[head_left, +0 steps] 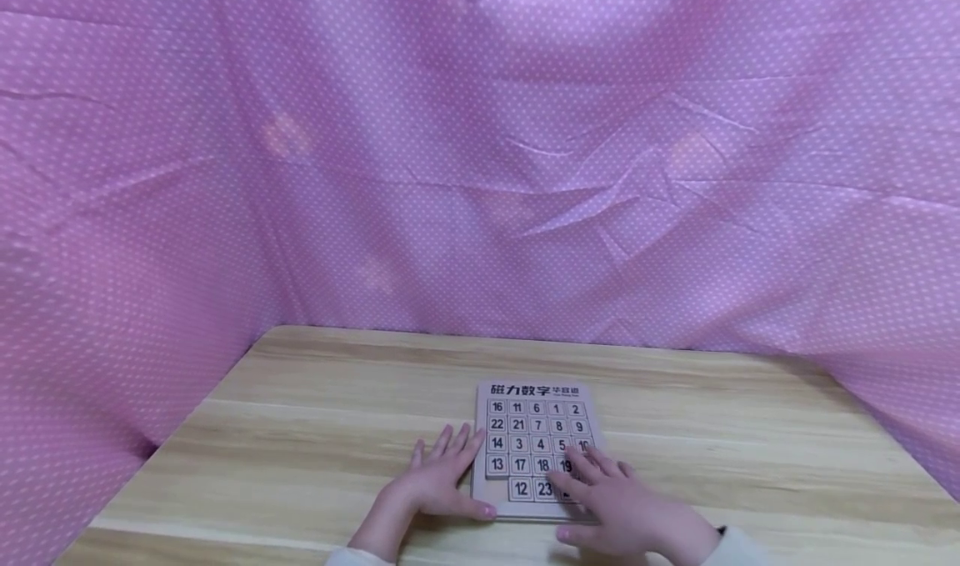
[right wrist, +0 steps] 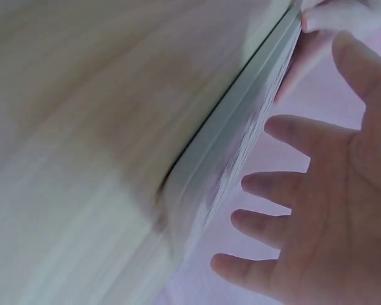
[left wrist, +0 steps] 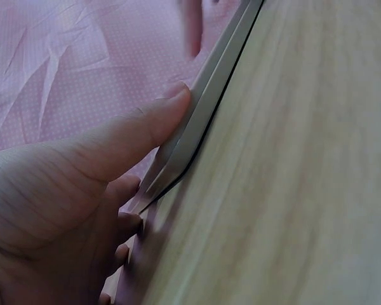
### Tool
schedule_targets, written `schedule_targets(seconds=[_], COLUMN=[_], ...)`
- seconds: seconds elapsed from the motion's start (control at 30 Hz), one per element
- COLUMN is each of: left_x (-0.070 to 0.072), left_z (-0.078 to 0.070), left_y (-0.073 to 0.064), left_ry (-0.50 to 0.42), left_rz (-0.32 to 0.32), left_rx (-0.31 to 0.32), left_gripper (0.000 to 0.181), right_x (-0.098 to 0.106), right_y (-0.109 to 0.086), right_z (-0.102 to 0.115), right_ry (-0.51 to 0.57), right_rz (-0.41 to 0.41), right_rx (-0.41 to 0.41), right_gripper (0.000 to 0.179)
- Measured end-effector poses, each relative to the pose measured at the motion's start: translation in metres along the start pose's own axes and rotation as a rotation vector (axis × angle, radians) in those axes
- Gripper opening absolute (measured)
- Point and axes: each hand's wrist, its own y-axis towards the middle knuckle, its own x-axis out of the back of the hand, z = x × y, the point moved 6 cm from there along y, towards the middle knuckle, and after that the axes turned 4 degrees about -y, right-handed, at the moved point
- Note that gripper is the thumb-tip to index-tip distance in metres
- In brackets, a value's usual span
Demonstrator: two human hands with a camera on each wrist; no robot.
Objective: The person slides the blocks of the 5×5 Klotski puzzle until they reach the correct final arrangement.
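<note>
A number sliding puzzle (head_left: 540, 391) lies flat on the table, its light frame printed with dark characters along the top. Rows of square numbered tiles (head_left: 519, 443) fill most of it, and a gap shows at the lower left, beside tile 12. My left hand (head_left: 438, 481) is at the left side with fingers spread; its thumb (left wrist: 171, 105) rests on the frame's near edge. Over the lower right tiles, my right hand (head_left: 622, 503) spreads its fingers and hides some of them. In the right wrist view these fingers (right wrist: 273, 189) look straight and hold nothing.
The wood-grained table (head_left: 315, 433) extends around the puzzle on all sides. Pink cloth with white dots (head_left: 480, 174) hangs behind the table and along its left and right sides.
</note>
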Motion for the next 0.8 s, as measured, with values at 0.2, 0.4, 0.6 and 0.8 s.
schedule_targets(seconds=[0.2, 0.4, 0.6, 0.8], left_x=[0.000, 0.001, 0.002, 0.002], left_z=[0.001, 0.001, 0.000, 0.000], left_y=[0.001, 0.001, 0.000, 0.000], left_ry=[-0.002, -0.001, -0.005, -0.005], left_rz=[0.010, 0.010, 0.009, 0.006], left_rx=[0.006, 0.007, 0.007, 0.003], left_gripper=[0.103, 0.103, 0.103, 0.103], right_x=[0.003, -0.004, -0.006, -0.003], right_y=[-0.030, -0.037, -0.028, -0.021], right_z=[-0.024, -0.031, -0.020, -0.008], right_ry=[0.034, 0.058, 0.044, 0.045], right_rz=[-0.001, 0.006, -0.009, -0.001], right_rx=[-0.048, -0.038, 0.012, 0.027], right_gripper=[0.068, 0.070, 0.073, 0.074])
